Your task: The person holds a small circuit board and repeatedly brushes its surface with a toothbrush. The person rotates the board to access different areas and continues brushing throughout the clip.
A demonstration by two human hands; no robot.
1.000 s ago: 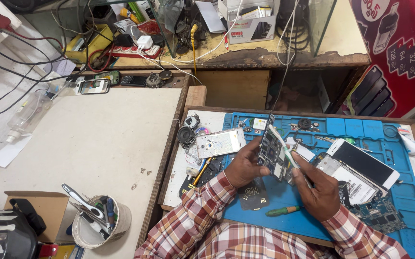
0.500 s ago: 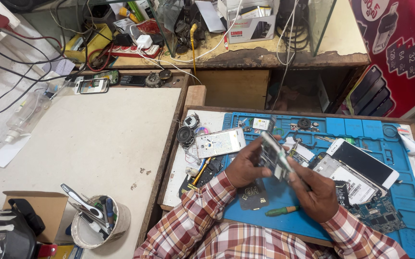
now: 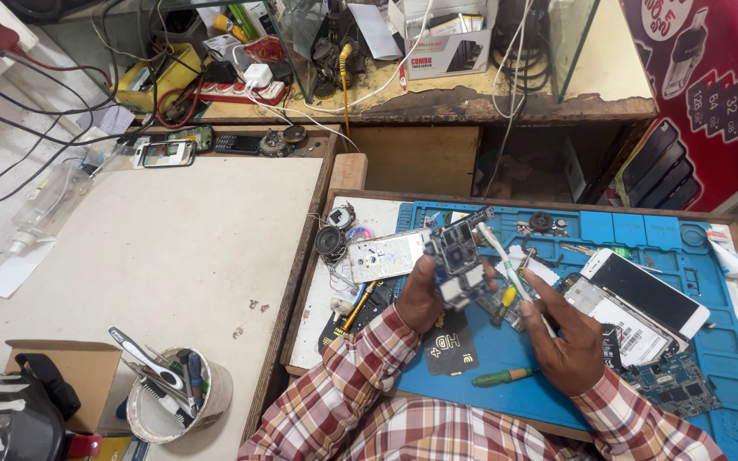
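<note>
Circuit board [image 3: 456,256], flat and blue, gripped upright in left hand [image 3: 420,294]; right hand [image 3: 563,337] pinches white tool [image 3: 514,277].

At the bottom centre of the frame I see my two forearms in long plaid sleeves: red, white and dark checks crossed by thin yellow lines. The cuffs end at the wrists. My left hand [image 3: 420,299] and right hand [image 3: 567,341] are bare, without gloves.

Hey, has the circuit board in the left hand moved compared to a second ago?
Yes. The circuit board in the left hand has been tipped up and shifted slightly left, now standing nearer the white phone back cover on the blue mat.
</note>
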